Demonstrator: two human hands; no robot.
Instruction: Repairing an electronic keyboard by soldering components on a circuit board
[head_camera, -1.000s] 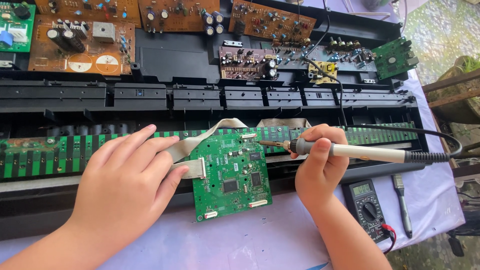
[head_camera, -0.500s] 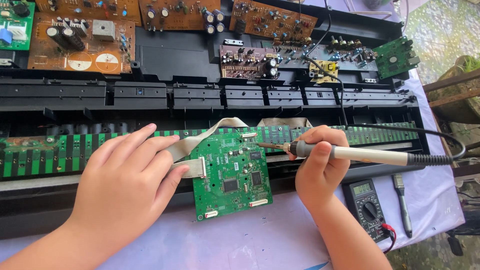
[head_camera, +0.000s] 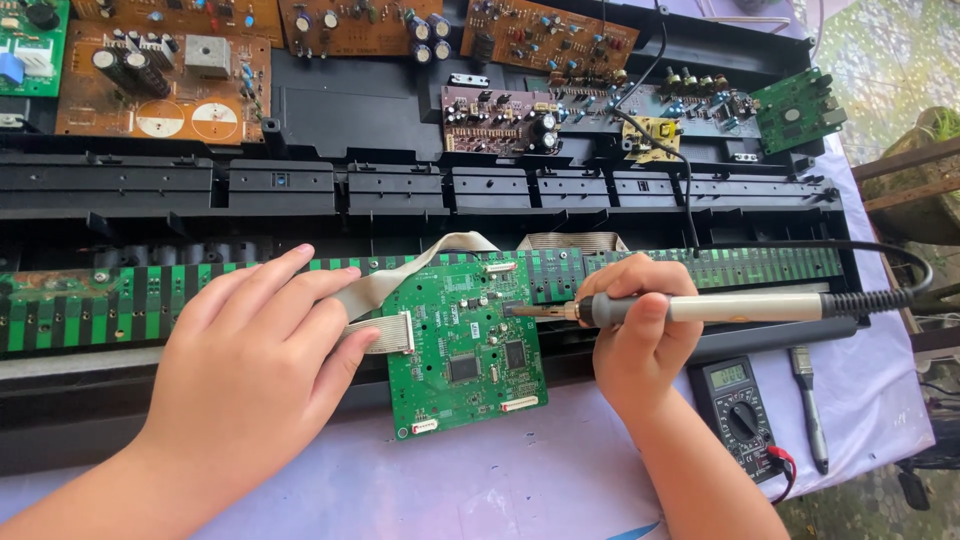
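The right hand (head_camera: 640, 335) is gripping a grey soldering iron (head_camera: 720, 308), its tip touching the upper right edge of a green circuit board (head_camera: 465, 345) that is lying on the table (head_camera: 500, 480). The left hand (head_camera: 255, 355) (fingers spread flat, holding nothing) is resting on the ribbon cable (head_camera: 385, 290) just left of the board. A multimeter (head_camera: 738, 410) is sitting near the right wrist.

Glossy green circuit board (head_camera: 465, 345); matt plastic soldering iron (head_camera: 700, 308).
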